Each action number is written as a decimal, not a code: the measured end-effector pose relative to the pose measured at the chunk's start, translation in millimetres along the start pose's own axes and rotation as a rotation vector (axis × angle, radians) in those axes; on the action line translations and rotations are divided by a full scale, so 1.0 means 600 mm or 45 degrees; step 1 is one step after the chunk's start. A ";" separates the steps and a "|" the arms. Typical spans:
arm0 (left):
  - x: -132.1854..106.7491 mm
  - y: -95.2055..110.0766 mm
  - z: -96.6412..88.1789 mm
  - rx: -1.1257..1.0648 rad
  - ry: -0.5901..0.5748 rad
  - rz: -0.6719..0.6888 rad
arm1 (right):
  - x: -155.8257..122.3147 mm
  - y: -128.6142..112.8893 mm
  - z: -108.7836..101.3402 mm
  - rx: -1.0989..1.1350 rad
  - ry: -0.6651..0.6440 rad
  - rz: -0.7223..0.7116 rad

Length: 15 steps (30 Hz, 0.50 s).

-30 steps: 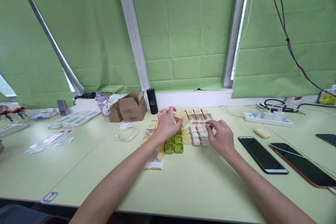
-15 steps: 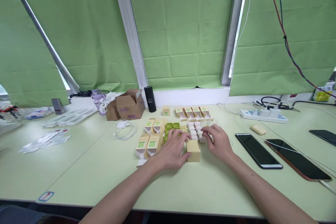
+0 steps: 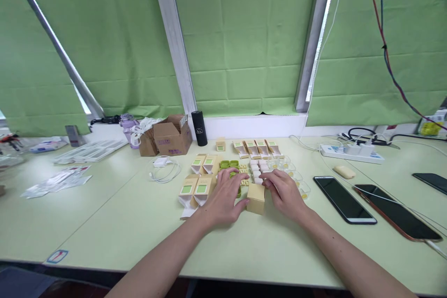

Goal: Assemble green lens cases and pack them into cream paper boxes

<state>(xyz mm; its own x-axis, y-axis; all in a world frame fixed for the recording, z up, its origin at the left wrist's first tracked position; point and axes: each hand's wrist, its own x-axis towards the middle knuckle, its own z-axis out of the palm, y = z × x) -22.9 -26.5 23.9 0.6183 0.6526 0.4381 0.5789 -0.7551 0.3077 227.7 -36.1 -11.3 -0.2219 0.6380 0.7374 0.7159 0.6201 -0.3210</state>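
Observation:
A small tan cardboard box (image 3: 256,198) stands on the table between my hands, turned a little, with its top closed. My left hand (image 3: 226,198) grips it from the left, thumb at the near left side and fingers reaching over behind it. At its upper right edge, the curled fingers of my right hand (image 3: 282,192) hold the box too. Just beyond are green cups (image 3: 229,164), small yellow pieces (image 3: 243,171) and pale pink-white blocks (image 3: 256,167) in rows, partly hidden by my hands. Clear cups (image 3: 284,164) lie behind my right hand.
Tan boxes with open flaps (image 3: 193,189) stand left of my left hand; more (image 3: 257,149) line the back. A closed box (image 3: 220,144), black bottle (image 3: 199,128) and brown carton (image 3: 172,137) stand behind. Phones (image 3: 344,200) and a power strip (image 3: 351,152) lie right.
My right hand has moved from the pale blocks down to the box's right edge. The box has turned and tilted slightly, with my left hand still at it. The view has shifted a little.

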 end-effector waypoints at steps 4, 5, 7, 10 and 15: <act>0.002 -0.004 0.002 0.058 0.070 -0.037 | -0.001 -0.002 0.000 0.054 0.018 0.020; 0.002 -0.004 0.001 0.062 0.086 -0.035 | -0.001 -0.003 0.001 0.065 0.012 0.028; 0.001 -0.003 0.001 0.047 0.091 -0.007 | 0.000 -0.004 0.001 0.084 0.005 0.046; -0.002 0.002 0.003 -0.010 0.082 0.046 | 0.001 -0.005 0.000 0.137 0.001 0.066; -0.008 0.011 0.022 -0.040 0.102 0.113 | 0.004 -0.010 -0.004 0.184 -0.093 0.094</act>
<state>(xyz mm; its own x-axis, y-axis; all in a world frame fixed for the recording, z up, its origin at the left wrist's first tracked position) -14.7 -33.8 12.6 0.6210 0.5766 0.5308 0.5059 -0.8122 0.2904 224.3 -39.5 -6.1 -0.2240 0.7124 0.6651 0.6303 0.6264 -0.4586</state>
